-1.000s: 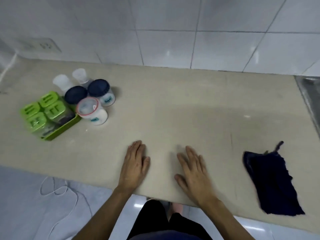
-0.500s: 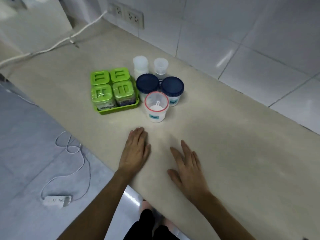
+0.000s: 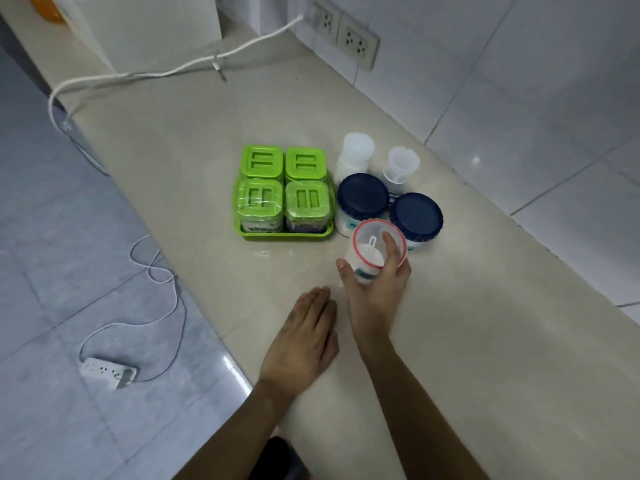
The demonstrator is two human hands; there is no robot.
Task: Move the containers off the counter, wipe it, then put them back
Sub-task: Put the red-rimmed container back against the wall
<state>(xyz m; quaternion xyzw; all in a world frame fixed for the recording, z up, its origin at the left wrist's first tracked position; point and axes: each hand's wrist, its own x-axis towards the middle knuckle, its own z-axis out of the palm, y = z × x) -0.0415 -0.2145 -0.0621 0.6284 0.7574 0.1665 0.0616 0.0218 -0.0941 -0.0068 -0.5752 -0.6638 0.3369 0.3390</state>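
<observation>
My right hand [image 3: 375,292] is wrapped around a clear red-rimmed jar [image 3: 370,249] with white powder and a small scoop inside, near the front of the container group. My left hand [image 3: 304,337] lies flat on the beige counter [image 3: 467,341], fingers together, holding nothing. Behind the jar stand two white jars with dark blue lids [image 3: 362,196] [image 3: 416,216]. Two small translucent white cups [image 3: 356,152] [image 3: 401,164] stand behind those. Left of them a green tray [image 3: 287,234] carries several square green-lidded jars [image 3: 261,197].
A white cable [image 3: 149,75] runs across the counter to wall sockets [image 3: 346,36] at the back. A white appliance [image 3: 145,29] stands at the far left end. Below on the tiled floor lies a power strip [image 3: 109,372] with its cord. The tiled wall borders the counter's right side.
My view has swung left and closer to the containers; the dark cloth is out of view. My right hand has left the counter and closed around the red-rimmed jar. My left hand stays flat.
</observation>
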